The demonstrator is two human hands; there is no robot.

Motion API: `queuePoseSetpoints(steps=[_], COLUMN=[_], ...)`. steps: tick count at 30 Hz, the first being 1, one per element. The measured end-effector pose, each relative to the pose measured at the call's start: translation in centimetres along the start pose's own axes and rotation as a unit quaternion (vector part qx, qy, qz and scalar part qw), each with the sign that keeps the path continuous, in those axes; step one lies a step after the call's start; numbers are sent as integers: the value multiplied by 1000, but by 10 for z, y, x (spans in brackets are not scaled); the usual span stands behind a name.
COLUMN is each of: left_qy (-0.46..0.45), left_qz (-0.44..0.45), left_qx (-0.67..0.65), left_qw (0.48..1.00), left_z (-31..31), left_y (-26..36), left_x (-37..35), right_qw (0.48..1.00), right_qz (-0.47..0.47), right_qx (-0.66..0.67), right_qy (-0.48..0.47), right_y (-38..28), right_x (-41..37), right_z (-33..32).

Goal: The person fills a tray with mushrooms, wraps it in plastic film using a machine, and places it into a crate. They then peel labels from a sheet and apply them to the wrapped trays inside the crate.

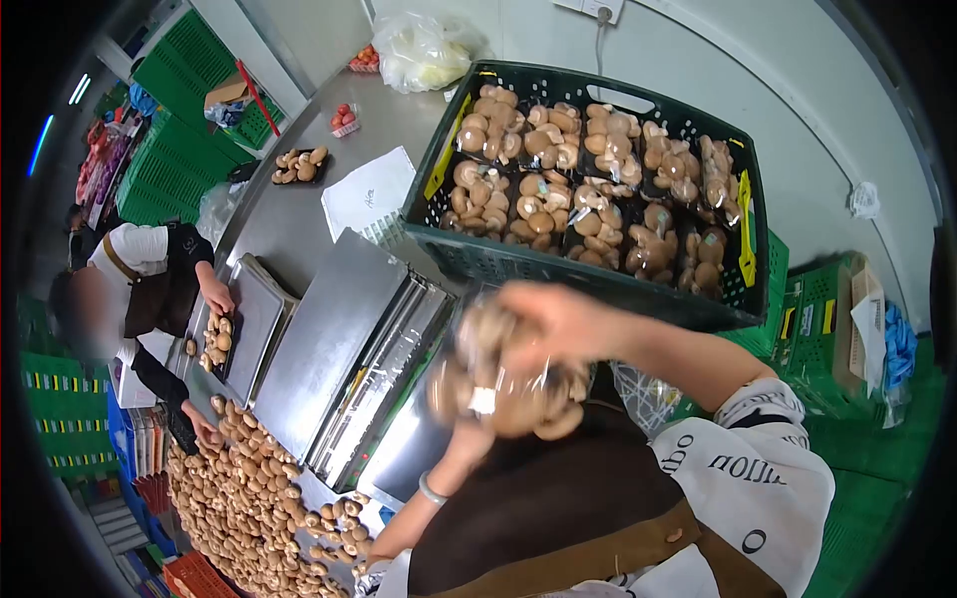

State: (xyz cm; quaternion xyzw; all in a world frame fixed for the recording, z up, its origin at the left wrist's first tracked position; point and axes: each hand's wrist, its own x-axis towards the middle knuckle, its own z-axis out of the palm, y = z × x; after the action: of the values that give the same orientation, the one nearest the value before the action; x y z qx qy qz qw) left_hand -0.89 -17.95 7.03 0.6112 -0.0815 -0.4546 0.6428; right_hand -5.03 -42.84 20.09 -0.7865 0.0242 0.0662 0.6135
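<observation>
A film-wrapped pack of mushrooms is held up in front of my apron, slightly blurred. My right hand lies over its upper side with the fingers on the film. From below, my left hand grips the lower edge, its fingers largely hidden behind the pack; a bracelet is on that wrist. Just beyond stands a dark green crate with several wrapped mushroom packs in rows. Left of my hands is a wrapping machine with a flat metal top.
Loose mushrooms are heaped at lower left. A co-worker there handles a tray of mushrooms. Another mushroom tray, a paper sheet and a plastic bag lie on the metal table. Green crates stand at right.
</observation>
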Motion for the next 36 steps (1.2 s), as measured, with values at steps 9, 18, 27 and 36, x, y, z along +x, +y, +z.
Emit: queuePoseSetpoints(steps=[9, 18, 27, 36], left_qy=[78, 70, 120, 380], left_qz=[8, -22, 14, 213], left_qx=[-144, -196, -154, 64], left_qw=[987, 978, 981, 898], left_z=[-19, -25, -71, -196], left_y=[76, 49, 47, 70], left_x=[24, 15, -7, -31], right_qw=[794, 827, 838, 821], right_qz=[117, 208, -19, -119], right_qx=[460, 403, -485, -468], right_qy=[379, 332, 250, 304], right_y=[97, 147, 76, 15], right_x=[107, 152, 121, 131], right_z=[-109, -90, -82, -49])
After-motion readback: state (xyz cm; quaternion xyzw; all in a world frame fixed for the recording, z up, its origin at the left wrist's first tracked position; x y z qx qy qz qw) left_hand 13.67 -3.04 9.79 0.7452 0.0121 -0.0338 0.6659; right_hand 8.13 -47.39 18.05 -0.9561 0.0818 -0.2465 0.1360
